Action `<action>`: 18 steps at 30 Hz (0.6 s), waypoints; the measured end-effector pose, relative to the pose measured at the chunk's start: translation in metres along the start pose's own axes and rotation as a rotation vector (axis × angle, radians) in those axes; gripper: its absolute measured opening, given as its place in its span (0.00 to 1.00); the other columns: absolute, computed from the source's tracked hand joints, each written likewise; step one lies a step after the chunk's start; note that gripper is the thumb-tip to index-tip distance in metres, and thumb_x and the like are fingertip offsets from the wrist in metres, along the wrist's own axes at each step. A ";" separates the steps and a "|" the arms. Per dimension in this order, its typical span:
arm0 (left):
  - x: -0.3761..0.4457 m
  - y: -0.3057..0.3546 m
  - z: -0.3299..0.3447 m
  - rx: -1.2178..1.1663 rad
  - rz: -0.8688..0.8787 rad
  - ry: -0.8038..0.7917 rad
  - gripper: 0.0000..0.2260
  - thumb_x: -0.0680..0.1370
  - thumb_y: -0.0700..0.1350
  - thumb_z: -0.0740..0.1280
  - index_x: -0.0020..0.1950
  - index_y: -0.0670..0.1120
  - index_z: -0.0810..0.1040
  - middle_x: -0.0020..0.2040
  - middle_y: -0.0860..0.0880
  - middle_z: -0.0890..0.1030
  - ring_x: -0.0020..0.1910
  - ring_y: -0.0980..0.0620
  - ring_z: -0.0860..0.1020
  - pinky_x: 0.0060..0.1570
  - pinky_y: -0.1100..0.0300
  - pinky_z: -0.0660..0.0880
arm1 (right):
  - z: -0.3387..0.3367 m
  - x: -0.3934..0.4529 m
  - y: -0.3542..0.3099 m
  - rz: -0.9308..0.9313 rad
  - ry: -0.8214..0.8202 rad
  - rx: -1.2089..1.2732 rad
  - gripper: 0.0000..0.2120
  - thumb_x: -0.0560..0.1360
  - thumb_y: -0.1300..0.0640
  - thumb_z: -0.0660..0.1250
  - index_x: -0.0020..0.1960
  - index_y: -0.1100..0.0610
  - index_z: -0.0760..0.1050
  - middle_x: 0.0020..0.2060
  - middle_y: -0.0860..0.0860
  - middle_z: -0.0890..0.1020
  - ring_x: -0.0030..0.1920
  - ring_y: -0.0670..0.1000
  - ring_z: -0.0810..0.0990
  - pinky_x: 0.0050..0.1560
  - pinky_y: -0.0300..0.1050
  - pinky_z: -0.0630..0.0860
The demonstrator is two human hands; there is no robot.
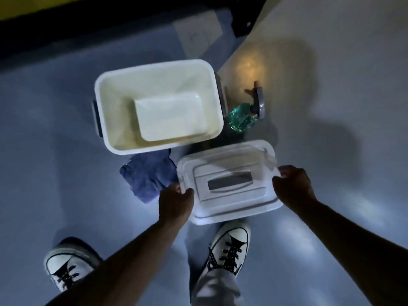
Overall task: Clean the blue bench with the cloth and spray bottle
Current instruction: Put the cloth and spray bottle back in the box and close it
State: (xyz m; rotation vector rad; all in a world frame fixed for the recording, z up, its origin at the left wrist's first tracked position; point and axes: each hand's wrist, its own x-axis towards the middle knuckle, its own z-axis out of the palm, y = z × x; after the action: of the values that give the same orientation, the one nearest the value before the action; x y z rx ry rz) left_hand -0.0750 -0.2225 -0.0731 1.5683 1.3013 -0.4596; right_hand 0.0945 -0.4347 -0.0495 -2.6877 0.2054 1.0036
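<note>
A: Why are both hands on the lid [228, 181]?

B: Left hand [175, 200] and right hand [291, 186] have fingers clamped on its ends, likely setting it aside. The tub [159, 104] stands open, cloth [148, 176] and bottle [245, 112] lying beside it on the floor [55, 140].

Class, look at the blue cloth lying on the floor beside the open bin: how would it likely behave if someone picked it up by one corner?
The blue cloth lies crumpled with soft folds, so it would probably hang limp rather than hold its shape. It looks thin, so likely light. Its fuzzy surface suggests an easy, non-slip grip.
</note>
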 end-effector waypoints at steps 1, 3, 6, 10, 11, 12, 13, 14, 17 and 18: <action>0.012 -0.001 0.011 0.001 -0.011 0.006 0.06 0.77 0.42 0.66 0.45 0.40 0.79 0.45 0.40 0.85 0.47 0.40 0.83 0.41 0.59 0.72 | 0.006 0.014 0.002 0.020 0.012 0.037 0.16 0.71 0.60 0.63 0.56 0.58 0.82 0.53 0.60 0.83 0.48 0.60 0.82 0.48 0.44 0.78; 0.034 -0.003 0.026 0.003 -0.018 0.033 0.08 0.77 0.42 0.66 0.48 0.38 0.80 0.48 0.39 0.85 0.48 0.39 0.83 0.40 0.57 0.75 | 0.018 0.040 0.004 0.021 0.037 0.076 0.15 0.71 0.60 0.64 0.55 0.57 0.83 0.53 0.59 0.83 0.49 0.59 0.81 0.50 0.41 0.73; 0.048 -0.005 0.036 -0.005 0.015 0.124 0.05 0.75 0.40 0.65 0.43 0.40 0.79 0.40 0.42 0.83 0.39 0.43 0.81 0.31 0.59 0.72 | 0.037 0.069 0.005 0.042 -0.003 0.080 0.13 0.70 0.59 0.63 0.51 0.59 0.81 0.53 0.61 0.82 0.48 0.60 0.80 0.47 0.42 0.72; 0.049 -0.009 0.036 -0.002 0.084 0.124 0.07 0.73 0.35 0.64 0.36 0.42 0.75 0.32 0.46 0.78 0.31 0.47 0.77 0.26 0.67 0.66 | 0.046 0.078 0.009 0.097 -0.027 0.133 0.18 0.71 0.57 0.63 0.60 0.58 0.79 0.58 0.60 0.79 0.53 0.61 0.80 0.53 0.46 0.77; 0.049 -0.007 0.034 -0.008 0.065 0.098 0.06 0.74 0.36 0.64 0.38 0.42 0.76 0.33 0.47 0.80 0.33 0.48 0.78 0.25 0.69 0.67 | 0.044 0.075 0.008 0.092 -0.027 0.132 0.18 0.72 0.57 0.64 0.61 0.58 0.79 0.58 0.59 0.79 0.55 0.61 0.80 0.56 0.48 0.78; 0.047 -0.005 0.030 -0.009 0.047 0.077 0.05 0.75 0.36 0.64 0.40 0.42 0.78 0.34 0.49 0.80 0.34 0.50 0.78 0.26 0.70 0.67 | 0.040 0.071 0.007 0.075 -0.021 0.125 0.18 0.73 0.56 0.64 0.62 0.57 0.78 0.59 0.59 0.80 0.56 0.61 0.80 0.60 0.50 0.78; 0.045 -0.002 0.025 -0.001 0.041 0.061 0.05 0.76 0.37 0.65 0.42 0.43 0.79 0.35 0.51 0.80 0.35 0.51 0.77 0.27 0.71 0.67 | 0.035 0.066 0.003 0.047 -0.005 0.122 0.18 0.74 0.56 0.65 0.62 0.57 0.77 0.59 0.58 0.80 0.57 0.60 0.80 0.61 0.50 0.77; 0.042 0.003 0.020 0.014 0.047 0.053 0.05 0.77 0.37 0.65 0.44 0.44 0.80 0.37 0.53 0.81 0.38 0.51 0.77 0.30 0.72 0.68 | 0.028 0.060 -0.001 0.011 0.018 0.133 0.17 0.75 0.56 0.66 0.63 0.57 0.77 0.58 0.57 0.81 0.58 0.59 0.80 0.61 0.48 0.76; 0.026 0.018 0.002 0.051 0.094 0.086 0.07 0.80 0.40 0.67 0.52 0.52 0.76 0.48 0.53 0.79 0.47 0.52 0.77 0.48 0.63 0.71 | 0.007 0.042 -0.027 -0.166 0.104 0.220 0.14 0.76 0.56 0.69 0.61 0.55 0.77 0.56 0.54 0.82 0.53 0.54 0.81 0.56 0.44 0.76; 0.021 0.023 -0.004 0.058 0.113 0.101 0.08 0.80 0.41 0.67 0.53 0.54 0.75 0.49 0.54 0.79 0.48 0.53 0.77 0.50 0.61 0.71 | 0.000 0.038 -0.039 -0.239 0.132 0.245 0.15 0.76 0.55 0.70 0.62 0.54 0.76 0.55 0.53 0.81 0.52 0.52 0.81 0.55 0.44 0.77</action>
State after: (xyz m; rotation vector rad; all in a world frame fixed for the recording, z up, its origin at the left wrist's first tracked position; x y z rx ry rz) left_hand -0.0486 -0.2061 -0.0773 1.7221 1.2772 -0.3542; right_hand 0.1319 -0.3989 -0.0667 -2.4828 0.0285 0.6835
